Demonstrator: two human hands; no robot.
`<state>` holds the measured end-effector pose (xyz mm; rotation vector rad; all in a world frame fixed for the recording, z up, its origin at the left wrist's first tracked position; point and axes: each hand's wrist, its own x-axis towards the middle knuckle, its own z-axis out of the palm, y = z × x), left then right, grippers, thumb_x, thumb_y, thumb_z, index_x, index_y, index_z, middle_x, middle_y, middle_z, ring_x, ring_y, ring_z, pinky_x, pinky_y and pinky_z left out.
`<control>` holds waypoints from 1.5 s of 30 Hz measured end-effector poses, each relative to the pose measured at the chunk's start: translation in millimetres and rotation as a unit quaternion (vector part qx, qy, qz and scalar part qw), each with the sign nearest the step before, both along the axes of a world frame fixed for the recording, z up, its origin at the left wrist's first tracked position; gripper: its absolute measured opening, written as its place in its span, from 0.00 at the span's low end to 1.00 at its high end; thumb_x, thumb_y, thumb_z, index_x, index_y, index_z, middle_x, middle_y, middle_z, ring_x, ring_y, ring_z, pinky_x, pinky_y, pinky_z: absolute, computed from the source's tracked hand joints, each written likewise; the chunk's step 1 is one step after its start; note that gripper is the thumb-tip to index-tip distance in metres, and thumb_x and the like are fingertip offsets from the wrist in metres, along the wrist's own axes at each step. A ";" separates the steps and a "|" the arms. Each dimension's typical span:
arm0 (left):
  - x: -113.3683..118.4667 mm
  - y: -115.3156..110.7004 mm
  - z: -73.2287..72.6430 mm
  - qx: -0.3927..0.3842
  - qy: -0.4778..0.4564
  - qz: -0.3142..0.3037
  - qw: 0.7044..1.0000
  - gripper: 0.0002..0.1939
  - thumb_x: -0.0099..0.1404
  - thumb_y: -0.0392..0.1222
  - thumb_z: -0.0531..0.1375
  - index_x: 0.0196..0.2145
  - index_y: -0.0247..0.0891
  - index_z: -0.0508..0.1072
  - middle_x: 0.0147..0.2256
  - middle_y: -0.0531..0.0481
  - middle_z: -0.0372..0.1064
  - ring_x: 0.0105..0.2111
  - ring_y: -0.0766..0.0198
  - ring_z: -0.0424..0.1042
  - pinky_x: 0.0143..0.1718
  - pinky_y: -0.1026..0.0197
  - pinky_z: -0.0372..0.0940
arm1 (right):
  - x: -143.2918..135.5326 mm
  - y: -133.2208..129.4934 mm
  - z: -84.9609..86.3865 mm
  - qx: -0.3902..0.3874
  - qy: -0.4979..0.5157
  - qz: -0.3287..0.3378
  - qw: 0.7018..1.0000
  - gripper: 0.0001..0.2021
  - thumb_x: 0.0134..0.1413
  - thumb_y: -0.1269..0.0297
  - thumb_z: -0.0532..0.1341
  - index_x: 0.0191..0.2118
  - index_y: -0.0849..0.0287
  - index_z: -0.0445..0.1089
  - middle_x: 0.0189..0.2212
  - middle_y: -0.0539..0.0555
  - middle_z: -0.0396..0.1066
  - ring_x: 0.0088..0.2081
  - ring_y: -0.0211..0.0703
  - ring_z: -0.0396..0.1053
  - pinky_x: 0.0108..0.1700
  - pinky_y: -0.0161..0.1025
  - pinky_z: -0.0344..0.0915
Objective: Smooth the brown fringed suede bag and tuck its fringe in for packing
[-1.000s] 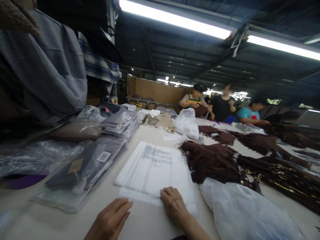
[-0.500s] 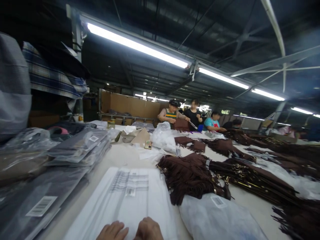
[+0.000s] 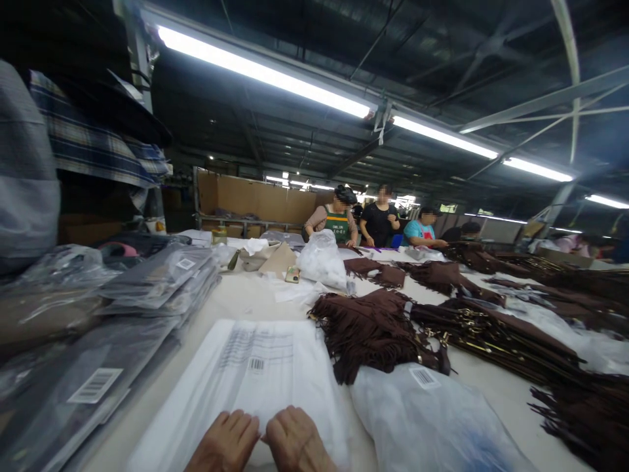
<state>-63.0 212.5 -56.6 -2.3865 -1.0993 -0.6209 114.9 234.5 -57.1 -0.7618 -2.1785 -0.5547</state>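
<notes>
- Hands first: the left hand [image 3: 225, 443] and the right hand [image 3: 295, 440] lie side by side, thumbs nearly touching, at the near end of a stack of flat white poly bags [image 3: 255, 373]; their fingers [image 3: 240, 426] are laid out flat and loose on the top bag, pressing it and gripping nothing.
- The stack lies on the pale tabletop [image 3: 246, 298] straight ahead of the person, its far end printed with grey lines and a small barcode label [image 3: 256, 364].
- Just right of it, a frosted bag [image 3: 432, 426] with its own barcode sticker holds something pale and bluish; what exactly I cannot tell.
- Beyond that bag, a brown fringed garment [image 3: 373, 331] lies unbagged, its edge touching the bag, with more brown pieces and gold chain hardware [image 3: 496, 337] running down the right side.
- To the left, clear bags with dark folded goods [image 3: 162, 282] are piled in overlapping stacks along the tabletop's edge.
- Bare tabletop shows in a strip between the white stack and the left piles, widening towards the far end.
- Three other people [image 3: 378, 219] stand at the far end.
</notes>
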 end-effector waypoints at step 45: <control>-86.3 -54.7 34.7 -0.318 -0.134 0.469 0.813 0.10 0.59 0.32 0.48 0.27 0.40 0.67 0.25 0.53 0.69 0.28 0.61 0.69 0.26 0.64 0.53 | 94.9 -38.7 -8.4 -0.406 0.166 -0.246 0.865 0.04 0.38 0.68 0.56 0.20 0.55 0.60 0.19 0.49 0.65 0.23 0.41 0.66 0.27 0.37 0.62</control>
